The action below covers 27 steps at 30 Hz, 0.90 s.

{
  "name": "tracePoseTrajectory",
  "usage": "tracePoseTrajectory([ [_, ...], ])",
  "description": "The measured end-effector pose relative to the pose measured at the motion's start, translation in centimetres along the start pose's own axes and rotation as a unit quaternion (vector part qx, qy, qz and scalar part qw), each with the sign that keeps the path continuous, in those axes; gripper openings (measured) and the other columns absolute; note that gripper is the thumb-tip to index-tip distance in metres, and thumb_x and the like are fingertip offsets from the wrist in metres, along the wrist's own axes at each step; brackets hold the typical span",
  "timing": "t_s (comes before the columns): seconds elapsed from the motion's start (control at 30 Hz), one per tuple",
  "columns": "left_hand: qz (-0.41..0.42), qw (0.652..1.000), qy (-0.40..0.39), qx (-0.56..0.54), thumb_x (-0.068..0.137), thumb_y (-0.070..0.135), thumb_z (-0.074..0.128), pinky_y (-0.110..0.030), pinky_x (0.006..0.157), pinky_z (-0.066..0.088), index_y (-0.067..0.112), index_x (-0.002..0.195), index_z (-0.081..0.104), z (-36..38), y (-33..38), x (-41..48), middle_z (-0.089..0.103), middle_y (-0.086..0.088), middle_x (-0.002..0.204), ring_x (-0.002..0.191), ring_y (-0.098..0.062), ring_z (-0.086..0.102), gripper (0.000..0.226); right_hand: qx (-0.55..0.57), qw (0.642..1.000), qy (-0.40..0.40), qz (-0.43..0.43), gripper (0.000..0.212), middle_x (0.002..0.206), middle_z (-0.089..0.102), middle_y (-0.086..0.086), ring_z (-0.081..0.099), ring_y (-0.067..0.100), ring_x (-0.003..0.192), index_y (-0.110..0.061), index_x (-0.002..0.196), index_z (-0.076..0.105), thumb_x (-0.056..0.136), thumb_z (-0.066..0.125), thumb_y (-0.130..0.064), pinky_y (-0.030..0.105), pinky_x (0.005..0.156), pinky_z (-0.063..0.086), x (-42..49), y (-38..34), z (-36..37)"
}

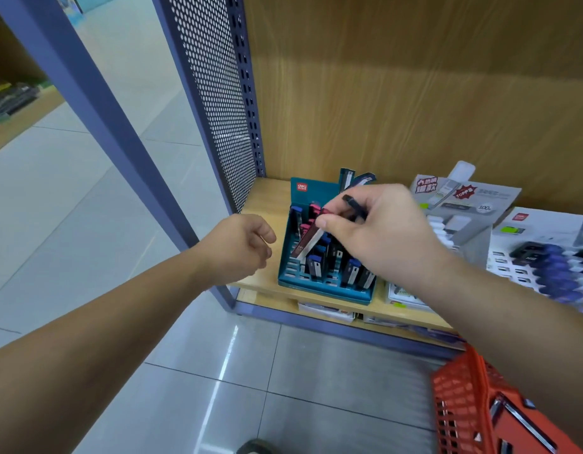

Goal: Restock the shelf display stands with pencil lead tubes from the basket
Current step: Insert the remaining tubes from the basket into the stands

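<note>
The basket [463, 398] sat lowest and nearest, under the right forearm. The left hand [241, 247] hung loosely curled and held nothing, just left of the stand [316, 286]. The right hand [378, 231] pinched a red tube [308, 240] under its thumb. The tube was tilted, with its lower end among the stand's slots. A black tube [354, 204] poked from the same hand's curled fingers. Blue and black tubes stood in the stand beneath that hand. Grey cards [463, 198] lay beyond it, to the right.

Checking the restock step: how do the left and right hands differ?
Right hand pinches a tilted red lead tube; left hand holds nothing. Right hand hovers over the teal stand; left hand sits beside it, fingers loosely curled. Both are at shelf level.
</note>
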<state>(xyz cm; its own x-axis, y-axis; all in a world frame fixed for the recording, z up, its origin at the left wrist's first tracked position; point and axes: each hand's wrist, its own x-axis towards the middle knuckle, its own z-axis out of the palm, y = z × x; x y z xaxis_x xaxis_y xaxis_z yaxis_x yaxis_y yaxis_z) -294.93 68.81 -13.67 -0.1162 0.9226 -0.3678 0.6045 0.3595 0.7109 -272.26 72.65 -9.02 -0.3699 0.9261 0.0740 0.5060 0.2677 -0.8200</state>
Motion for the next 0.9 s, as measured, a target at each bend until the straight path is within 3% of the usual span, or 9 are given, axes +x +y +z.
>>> tracePoseTrajectory([
  [0.1,0.008,1.0,0.0,0.011,0.094,0.003,0.064,-0.013,0.055,0.051,0.019,0.106,0.07,0.5,-0.9,0.1,0.076,0.001,0.094,0.073,-0.002,0.073,0.021,-0.065,0.998,-0.024,-0.003,0.01,0.072,0.07,-0.012,0.063,0.007,0.068,-0.022,0.083,0.078,0.09,0.079,-0.029,0.034,0.068,0.056,0.3,0.7,2.4],
  [0.2,0.021,1.0,0.005,0.005,0.095,0.007,0.065,-0.017,0.058,0.054,0.02,0.104,0.07,0.8,-1.1,0.1,0.075,0.001,0.094,0.08,-0.011,0.074,0.017,-0.084,0.995,-0.044,0.021,0.007,0.077,0.072,-0.012,0.067,0.008,0.076,-0.022,0.087,0.08,0.09,0.08,-0.029,0.038,0.078,0.06,0.7,1.4,3.6],
  [0.47,0.064,0.998,0.003,-0.005,0.093,0.009,0.066,-0.012,0.061,0.052,0.024,0.098,0.071,1.4,-1.3,0.7,0.072,0.004,0.096,0.087,-0.012,0.071,0.016,-0.159,0.984,-0.074,-0.009,0.011,0.075,0.07,-0.008,0.065,0.013,0.07,-0.023,0.087,0.078,0.088,0.081,-0.034,0.042,0.071,0.06,0.9,2.9,4.7],
  [0.6,0.075,0.997,-0.011,-0.008,0.093,0.007,0.068,-0.007,0.056,0.045,0.021,0.102,0.071,1.9,-1.5,0.8,0.072,0.002,0.1,0.077,-0.005,0.065,0.017,-0.19,0.979,-0.074,-0.03,0.014,0.07,0.068,-0.005,0.064,0.018,0.067,-0.02,0.084,0.076,0.089,0.08,-0.033,0.042,0.067,0.059,0.8,3.4,4.5],
  [0.8,0.087,0.996,-0.014,-0.008,0.094,0.009,0.068,-0.009,0.058,0.047,0.023,0.103,0.071,1.9,-1.3,0.7,0.071,0.005,0.1,0.081,-0.007,0.066,0.017,-0.24,0.967,-0.076,-0.051,0.041,0.062,0.055,-0.008,0.054,0.016,0.062,-0.027,0.059,0.049,0.089,0.076,-0.028,0.035,0.062,0.05,0.6,3.3,4.5],
  [0.9,0.094,0.995,-0.014,-0.003,0.093,0.008,0.068,-0.008,0.057,0.047,0.023,0.102,0.071,1.9,-1.1,0.6,0.071,0.005,0.098,0.078,-0.005,0.066,0.018,-0.257,0.959,-0.099,-0.067,0.029,0.072,0.062,-0.004,0.06,0.023,0.072,-0.026,0.068,0.056,0.091,0.074,-0.03,0.041,0.068,0.056,0.4,2.9,4.8],
])
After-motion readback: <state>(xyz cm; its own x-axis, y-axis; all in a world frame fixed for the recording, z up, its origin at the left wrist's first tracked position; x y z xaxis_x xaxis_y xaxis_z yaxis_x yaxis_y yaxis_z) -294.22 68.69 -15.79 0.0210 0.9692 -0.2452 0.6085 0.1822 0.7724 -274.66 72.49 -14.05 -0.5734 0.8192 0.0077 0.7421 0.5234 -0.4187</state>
